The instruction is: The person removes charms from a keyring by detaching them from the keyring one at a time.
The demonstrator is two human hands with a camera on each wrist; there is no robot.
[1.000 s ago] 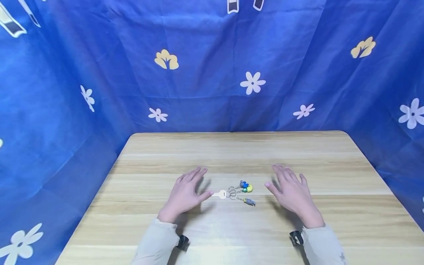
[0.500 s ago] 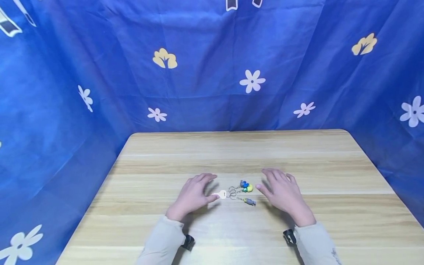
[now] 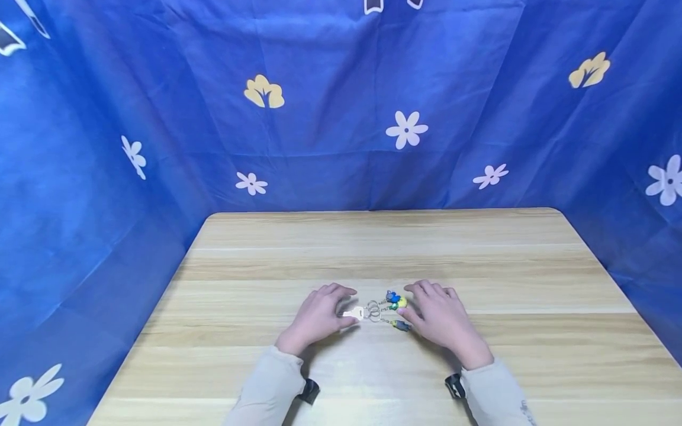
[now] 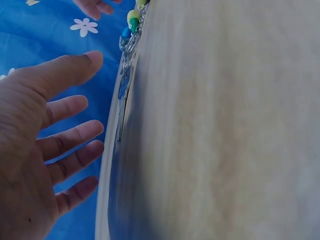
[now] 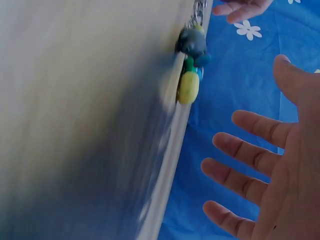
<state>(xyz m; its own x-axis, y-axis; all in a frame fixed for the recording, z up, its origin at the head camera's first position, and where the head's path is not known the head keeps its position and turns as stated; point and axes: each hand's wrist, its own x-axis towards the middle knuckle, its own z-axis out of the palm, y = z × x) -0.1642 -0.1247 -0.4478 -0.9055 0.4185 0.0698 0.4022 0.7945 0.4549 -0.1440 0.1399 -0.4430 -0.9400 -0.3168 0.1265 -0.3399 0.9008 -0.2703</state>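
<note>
A silver key (image 3: pixel 357 313) lies on the wooden table, joined to several overlapping metal rings (image 3: pixel 374 310). Small figure charms hang from the rings on short chains: a blue one (image 3: pixel 393 297), a yellow and green one (image 3: pixel 400 303) and a grey one (image 3: pixel 401 325). My left hand (image 3: pixel 315 316) hovers around the key, thumb and fingers spread apart; the left wrist view shows a gap between the fingers and the key (image 4: pixel 123 95). Beside the charms is my right hand (image 3: pixel 439 316), its fingers loosely bent and, in the right wrist view, apart from the yellow charm (image 5: pixel 188 88).
The light wooden table (image 3: pixel 367 248) has rounded far corners. A blue cloth (image 3: pixel 330 130) with white flowers and yellow trees hangs behind it and at both sides. Black straps show at both wrists, below pale sleeves (image 3: pixel 269 384).
Both hands have moved inward, the left one rightward to the key and the right one leftward to the charms. Their fingers bend more now. The key and charms stay where they were.
</note>
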